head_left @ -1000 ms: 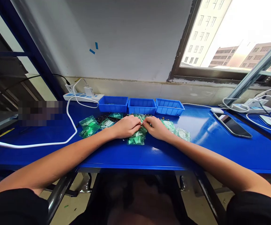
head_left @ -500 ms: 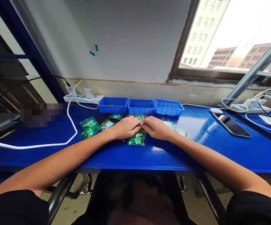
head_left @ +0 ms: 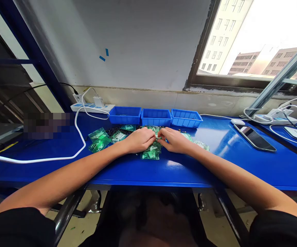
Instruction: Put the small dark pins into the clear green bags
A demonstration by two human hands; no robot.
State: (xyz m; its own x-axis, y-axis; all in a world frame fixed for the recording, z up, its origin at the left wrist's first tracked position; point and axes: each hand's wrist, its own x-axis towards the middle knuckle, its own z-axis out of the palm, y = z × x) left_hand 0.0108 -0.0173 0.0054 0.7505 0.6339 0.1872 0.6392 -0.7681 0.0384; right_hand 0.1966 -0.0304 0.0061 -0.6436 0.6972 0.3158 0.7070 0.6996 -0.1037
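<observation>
My left hand [head_left: 140, 140] and my right hand [head_left: 173, 140] meet over the middle of the blue table. Both have their fingers closed in a pinch, fingertips almost touching. Whatever lies between them is too small and too covered to name; a pale bit shows there. Beneath and in front of the fingers are small green plastic bags [head_left: 151, 153]. To the left of my left hand lie more green bags [head_left: 99, 140], with dark small parts [head_left: 111, 131] behind them. Beyond my right hand, a pale clear bag [head_left: 202, 144] rests on the table.
Three blue bins stand in a row behind the hands: a left bin [head_left: 125, 119], a middle bin [head_left: 156, 121] and a right bin [head_left: 187, 122]. A white cable [head_left: 79, 128] runs across the left side from a power strip [head_left: 107, 108]. A phone [head_left: 253, 137] lies at the right.
My right hand's fingers have shifted slightly and lifted a little, with a small gap showing between thumb and fingers. My left hand has stayed nearly the same.
</observation>
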